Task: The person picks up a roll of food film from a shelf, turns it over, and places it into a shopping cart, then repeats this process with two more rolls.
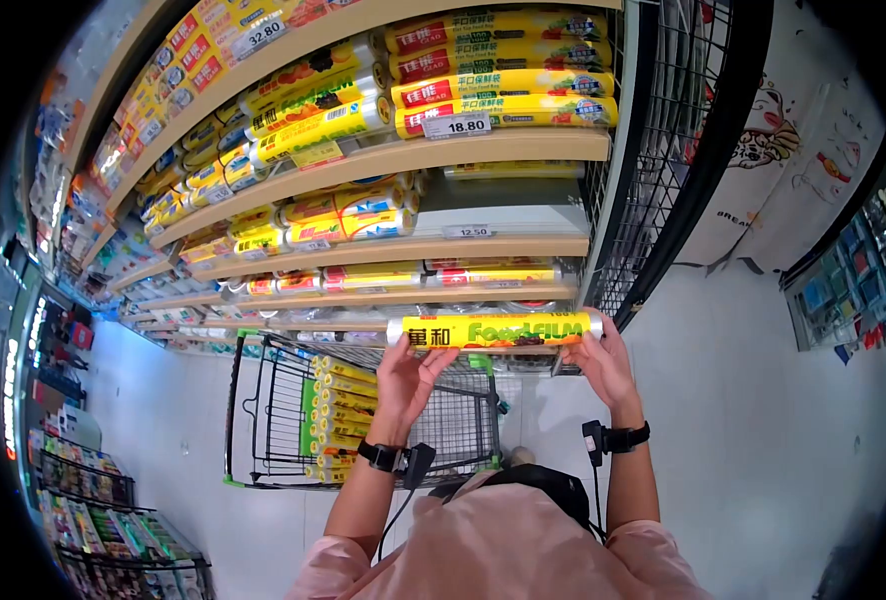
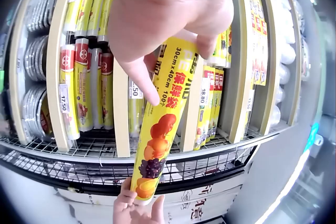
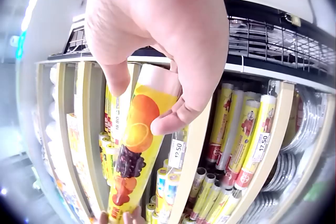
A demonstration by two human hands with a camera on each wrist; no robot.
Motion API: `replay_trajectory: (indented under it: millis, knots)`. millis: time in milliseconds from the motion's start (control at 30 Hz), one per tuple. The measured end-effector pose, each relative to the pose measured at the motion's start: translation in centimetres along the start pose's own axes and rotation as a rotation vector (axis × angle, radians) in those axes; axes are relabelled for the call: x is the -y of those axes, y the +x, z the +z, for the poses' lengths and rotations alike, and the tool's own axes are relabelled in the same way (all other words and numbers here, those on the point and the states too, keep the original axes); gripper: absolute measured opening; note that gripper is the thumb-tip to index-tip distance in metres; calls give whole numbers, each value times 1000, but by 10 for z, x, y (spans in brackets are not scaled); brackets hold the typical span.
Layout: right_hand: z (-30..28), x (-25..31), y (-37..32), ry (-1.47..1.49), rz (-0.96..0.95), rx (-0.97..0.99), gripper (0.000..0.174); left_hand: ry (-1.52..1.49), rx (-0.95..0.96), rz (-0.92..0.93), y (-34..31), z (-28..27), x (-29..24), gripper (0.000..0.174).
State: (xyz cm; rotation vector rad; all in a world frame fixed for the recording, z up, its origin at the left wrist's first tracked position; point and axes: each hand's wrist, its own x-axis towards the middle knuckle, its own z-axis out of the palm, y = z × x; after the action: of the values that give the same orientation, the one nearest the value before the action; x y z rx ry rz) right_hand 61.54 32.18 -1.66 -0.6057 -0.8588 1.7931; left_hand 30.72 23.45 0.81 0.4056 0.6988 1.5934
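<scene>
A yellow roll of food bags (image 1: 503,330), printed with fruit and "Food FILM", is held level in front of the shelves. My left hand (image 1: 410,378) grips its left end, thumb and fingers curled around it. At the other end, my right hand (image 1: 605,362) holds the roll between thumb and fingers. In the left wrist view the label on the roll (image 2: 160,124) reads 30cm x 40cm. Oranges and grapes show on the roll (image 3: 134,145) in the right wrist view, the left fingers (image 3: 128,217) at its far end.
Below the left hand stands a shopping cart (image 1: 363,345) with several yellow rolls (image 1: 348,410) stacked inside. Shelves of boxed and rolled wraps (image 1: 503,90) rise ahead, with price tags along the wooden edges. A black wire mesh panel (image 1: 663,130) closes their right end.
</scene>
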Motion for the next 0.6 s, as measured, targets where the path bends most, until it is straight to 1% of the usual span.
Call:
replay_trajectory:
  millis: [67, 133, 233, 333, 433, 600]
  knots:
    - [-9, 3, 0, 26, 82, -24, 34, -34, 63, 21, -3, 5, 1, 36]
    - [-14, 3, 1, 47, 135, -78, 32, -44, 101, 28, -4, 6, 4, 37]
    - [-20, -3, -1, -1, 33, -49, 32, -83, 130, -11, -2, 9, 4, 38]
    - [-14, -5, -5, -3, -146, -52, 37, -47, 108, -104, 2, 2, 6, 40]
    - [-26, -13, -3, 41, -142, -16, 43, -86, 46, -164, 1, -8, 12, 42]
    - [-30, -16, -3, 85, -113, 57, 42, -60, -18, -140, 0, -3, 10, 44]
